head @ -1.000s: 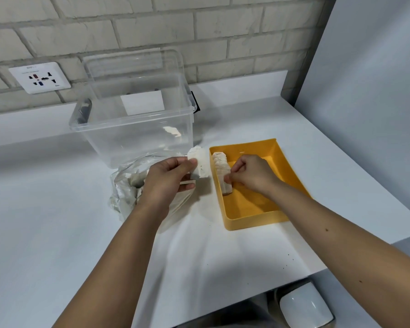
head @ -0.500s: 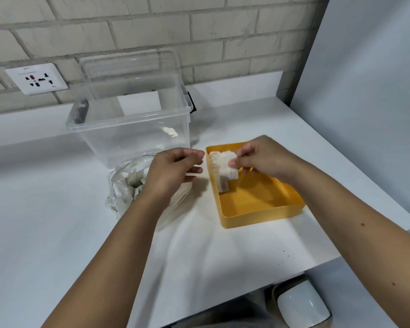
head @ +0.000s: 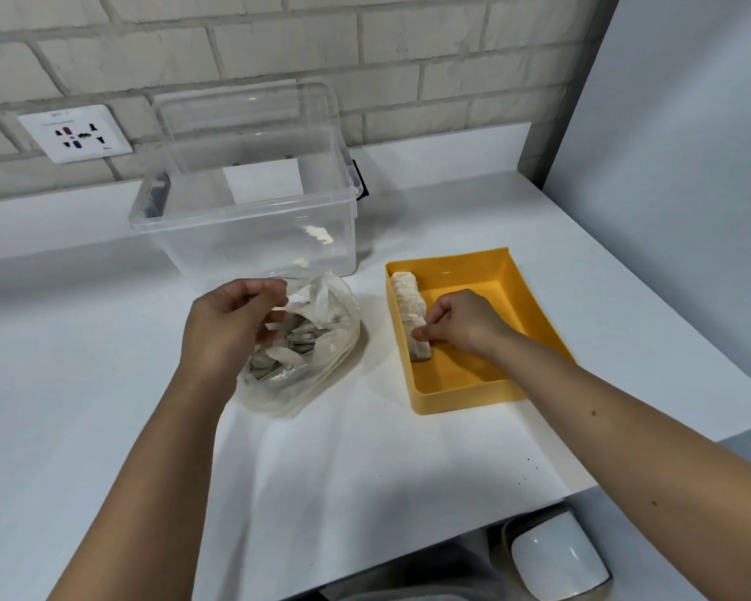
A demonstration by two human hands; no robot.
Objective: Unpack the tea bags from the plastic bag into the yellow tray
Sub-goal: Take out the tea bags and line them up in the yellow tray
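The yellow tray (head: 469,401) lies on the white table to the right of centre. A row of white tea bags (head: 405,297) stands along its left wall. My right hand (head: 462,327) is inside the tray and pinches the tea bag at the near end of that row. The crumpled clear plastic bag (head: 326,340) lies left of the tray with several tea bags inside. My left hand (head: 228,327) is at the bag's mouth, its fingers curled round the bag's upper edge.
An open clear plastic box (head: 243,227) stands behind the bag, against the brick wall. A wall socket (head: 77,134) is at the far left. A grey partition (head: 690,167) closes off the right side. A white object (head: 556,557) sits below the table's front edge.
The tea bag passed from my left hand to my right, which brought it down to the near end of the row in the tray. My left hand went back to the bag's mouth.
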